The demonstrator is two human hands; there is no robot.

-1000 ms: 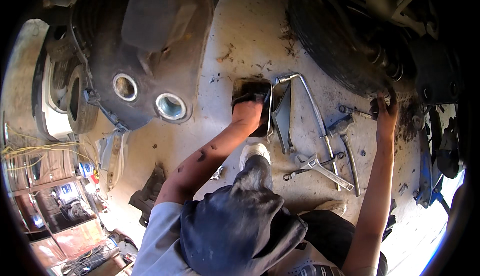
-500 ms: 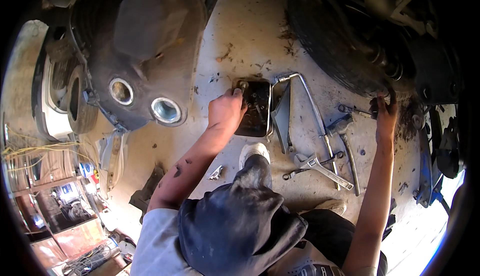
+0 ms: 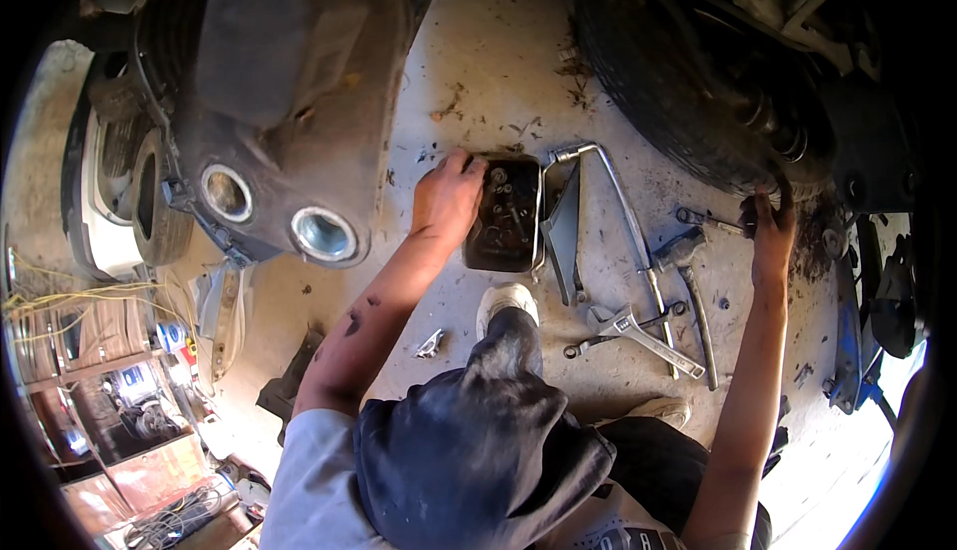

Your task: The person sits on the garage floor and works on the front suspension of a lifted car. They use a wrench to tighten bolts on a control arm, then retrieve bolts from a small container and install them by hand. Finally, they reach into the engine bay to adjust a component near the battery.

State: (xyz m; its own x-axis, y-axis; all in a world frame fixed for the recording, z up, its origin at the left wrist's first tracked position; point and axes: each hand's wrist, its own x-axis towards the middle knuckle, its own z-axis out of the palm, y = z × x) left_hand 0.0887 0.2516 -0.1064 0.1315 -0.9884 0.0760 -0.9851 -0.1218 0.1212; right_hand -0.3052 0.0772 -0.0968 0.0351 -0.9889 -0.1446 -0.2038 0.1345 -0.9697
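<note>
A dark rectangular metal tray (image 3: pixel 503 265) with several small bolts, nuts and washers (image 3: pixel 500 177) in it lies on the floor in front of my left shoe. My left hand (image 3: pixel 447 196) is closed on the tray's left rim, its fingertips at the upper left corner. Farther right, my right hand (image 3: pixel 773 231) reaches to the bottom of a large tyre (image 3: pixel 658 111). Its fingers are closed around a small dark object that I cannot make out. A ratchet-like wrench (image 3: pixel 706 219) lies just left of these fingers.
Beside the tray lie a grey metal bracket (image 3: pixel 563 236), a long bent wrench bar (image 3: pixel 620 201), a hammer (image 3: pixel 696 311) and an adjustable wrench (image 3: pixel 648 339). A big dirty metal part with two round openings (image 3: pixel 324 234) stands at the left. Cluttered shelves (image 3: pixel 120 420) are beyond it.
My left hand has drawn back left from a round piece inside the tray to its rim, uncovering more of the hardware. My right hand stays at the tyre.
</note>
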